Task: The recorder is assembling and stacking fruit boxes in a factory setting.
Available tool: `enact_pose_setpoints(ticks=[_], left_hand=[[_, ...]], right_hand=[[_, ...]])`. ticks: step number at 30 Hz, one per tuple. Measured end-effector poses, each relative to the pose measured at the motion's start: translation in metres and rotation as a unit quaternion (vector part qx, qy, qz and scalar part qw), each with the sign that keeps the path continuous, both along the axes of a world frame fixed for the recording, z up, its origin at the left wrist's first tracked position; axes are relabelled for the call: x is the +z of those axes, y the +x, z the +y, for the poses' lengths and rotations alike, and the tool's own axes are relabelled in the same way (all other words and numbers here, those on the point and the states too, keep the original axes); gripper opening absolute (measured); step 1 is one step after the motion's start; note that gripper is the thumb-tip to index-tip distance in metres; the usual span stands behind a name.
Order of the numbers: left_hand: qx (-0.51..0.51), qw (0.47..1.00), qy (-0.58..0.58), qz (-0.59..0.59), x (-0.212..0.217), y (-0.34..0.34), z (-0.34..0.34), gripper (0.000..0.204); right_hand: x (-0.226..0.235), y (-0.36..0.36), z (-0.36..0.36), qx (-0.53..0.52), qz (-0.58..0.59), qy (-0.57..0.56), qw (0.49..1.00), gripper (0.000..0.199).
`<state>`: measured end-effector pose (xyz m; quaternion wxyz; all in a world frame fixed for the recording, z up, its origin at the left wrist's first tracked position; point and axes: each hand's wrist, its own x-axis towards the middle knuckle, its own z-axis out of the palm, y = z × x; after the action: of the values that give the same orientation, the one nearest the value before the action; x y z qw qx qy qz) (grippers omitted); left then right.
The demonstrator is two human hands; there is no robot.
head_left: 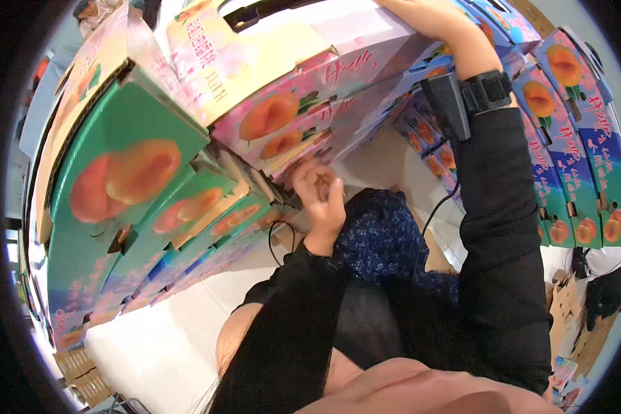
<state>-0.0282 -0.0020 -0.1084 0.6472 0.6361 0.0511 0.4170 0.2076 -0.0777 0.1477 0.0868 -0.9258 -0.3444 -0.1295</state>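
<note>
My left hand (319, 200) hangs in front of a stack of printed fruit cartons, its fingers loosely curled and a little blurred, the thumb apart. Nothing shows in it. My right hand (428, 17) reaches over the top of a pink and yellow carton (276, 90) with peaches printed on its side. The fingers of that hand run past the upper edge, so their grip is hidden. Left of this stack stands a tall green carton (131, 179), also with peach pictures, tilted in the view. A black band with a device (486, 91) sits on my right wrist.
More stacked cartons (573, 138) in pink, blue and green stand at the right. Pale floor tiles (165, 352) lie at lower left. A thin black cable (438, 207) hangs beside my right arm. Part of another person (96, 14) shows at upper left.
</note>
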Motion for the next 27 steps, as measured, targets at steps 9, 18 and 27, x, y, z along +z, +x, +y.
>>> enact_pose_setpoints(ticks=[9,18,27], left_hand=[[0.214,0.93,0.29,-0.076,0.034,-0.036,0.011,0.081],[0.169,0.917,0.348,0.095,0.05,-0.034,0.004,0.11],[0.213,0.909,0.318,0.163,0.037,-0.021,0.002,0.111]], right_hand=[[0.003,0.002,-0.006,0.043,-0.03,0.018,0.998,0.059],[-0.002,-0.033,-0.01,0.087,-0.358,0.361,0.857,0.049],[-0.178,-0.046,-0.072,-0.136,-0.08,0.456,0.876,0.047]])
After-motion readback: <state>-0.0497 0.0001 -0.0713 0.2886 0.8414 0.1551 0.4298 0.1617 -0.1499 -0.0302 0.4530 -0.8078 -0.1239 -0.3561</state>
